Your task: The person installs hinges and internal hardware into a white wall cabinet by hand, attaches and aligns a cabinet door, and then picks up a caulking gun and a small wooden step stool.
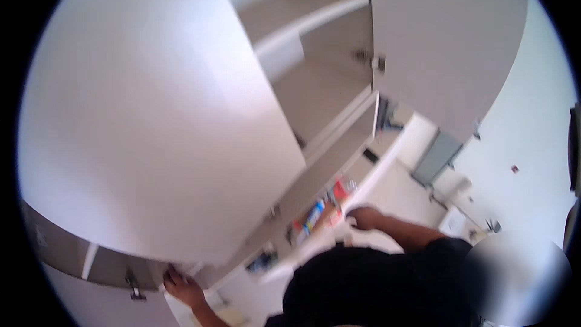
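A long white drawer or shelf [387,166] runs diagonally in front of me. My right hand [365,218] is at its near edge, fingers curled, with a small whitish bit at the fingertips too blurred to name. Beside it lie a blue and white tube-like item [313,215] and a red item [342,189]. At the lower left, my left hand [183,289] has its fingers bent at a pale edge under the large white door panel [151,109]. What those fingers grip, if anything, is hidden.
An open cabinet [333,79] with shelves stands beyond, its grey door [448,36] swung to the right. A metal hinge [138,293] shows at the lower left. Dark items [262,260] lie near the drawer's lower end. A pale wall [514,127] is at the right.
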The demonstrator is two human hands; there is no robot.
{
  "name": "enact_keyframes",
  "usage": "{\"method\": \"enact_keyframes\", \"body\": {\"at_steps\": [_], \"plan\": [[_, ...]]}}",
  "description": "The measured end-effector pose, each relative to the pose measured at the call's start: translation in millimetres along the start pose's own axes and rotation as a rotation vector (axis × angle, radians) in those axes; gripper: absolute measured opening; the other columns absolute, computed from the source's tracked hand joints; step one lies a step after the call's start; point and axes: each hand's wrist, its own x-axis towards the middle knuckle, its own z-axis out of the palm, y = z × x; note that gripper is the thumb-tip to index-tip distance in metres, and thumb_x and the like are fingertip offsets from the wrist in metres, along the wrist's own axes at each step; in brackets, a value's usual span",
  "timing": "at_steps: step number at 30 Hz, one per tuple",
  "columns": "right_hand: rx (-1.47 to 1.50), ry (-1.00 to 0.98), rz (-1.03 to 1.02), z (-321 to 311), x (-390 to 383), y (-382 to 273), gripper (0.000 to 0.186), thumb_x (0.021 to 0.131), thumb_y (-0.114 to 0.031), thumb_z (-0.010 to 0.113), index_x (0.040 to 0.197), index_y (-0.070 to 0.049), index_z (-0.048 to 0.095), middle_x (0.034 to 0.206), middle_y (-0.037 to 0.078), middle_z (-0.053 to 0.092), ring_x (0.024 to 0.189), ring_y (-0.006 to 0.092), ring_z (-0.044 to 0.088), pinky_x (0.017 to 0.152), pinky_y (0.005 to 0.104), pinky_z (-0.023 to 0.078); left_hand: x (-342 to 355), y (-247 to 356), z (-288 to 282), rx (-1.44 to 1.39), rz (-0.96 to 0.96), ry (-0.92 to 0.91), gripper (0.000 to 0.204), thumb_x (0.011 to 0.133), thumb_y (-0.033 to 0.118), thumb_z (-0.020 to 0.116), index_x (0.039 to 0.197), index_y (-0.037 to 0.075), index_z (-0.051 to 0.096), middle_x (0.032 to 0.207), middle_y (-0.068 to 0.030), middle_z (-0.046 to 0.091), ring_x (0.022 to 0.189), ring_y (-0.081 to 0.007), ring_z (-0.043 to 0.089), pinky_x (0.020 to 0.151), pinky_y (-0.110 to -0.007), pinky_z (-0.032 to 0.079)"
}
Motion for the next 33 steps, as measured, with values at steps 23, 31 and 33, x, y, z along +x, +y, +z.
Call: {"method": "enact_keyframes", "body": {"at_steps": [23,31,33], "plan": [[-0.108,0.080,-0.272,3,199,-88,0.037,0.094,-0.028,0.061,0.124,-0.008,0.069,0.136,0.012,0.063,0.130,0.0321,0.057,0.109,0.0461,0.047,-10,-34,48,0.003,0.180,-0.080,0.052,0.061,0.010,0.079,0.111,0.001,0.066,0.110,-0.0217,0.066,0.107,-0.0472,0.059,0.097,-0.054,0.048],[-0.074,0.368,-0.509,-1,205,-83,0.029,0.082,-0.025,0.068,0.108,-0.016,0.075,0.130,0.007,0.066,0.128,0.0325,0.057,0.109,0.0476,0.045,14,-7,33,0.067,0.177,-0.040,0.064,0.068,0.012,0.079,0.129,0.003,0.060,0.130,-0.0260,0.063,0.118,-0.0468,0.060,0.104,-0.055,0.048],[-0.074,0.333,-0.544,2,207,-98,0.028,0.082,-0.025,0.068,0.107,-0.016,0.075,0.129,0.008,0.066,0.127,0.0331,0.057,0.107,0.0486,0.047,13,-6,31,0.036,0.157,-0.068,0.063,0.070,0.013,0.079,0.129,0.003,0.060,0.130,-0.0253,0.063,0.119,-0.0462,0.060,0.105,-0.054,0.047]]}}
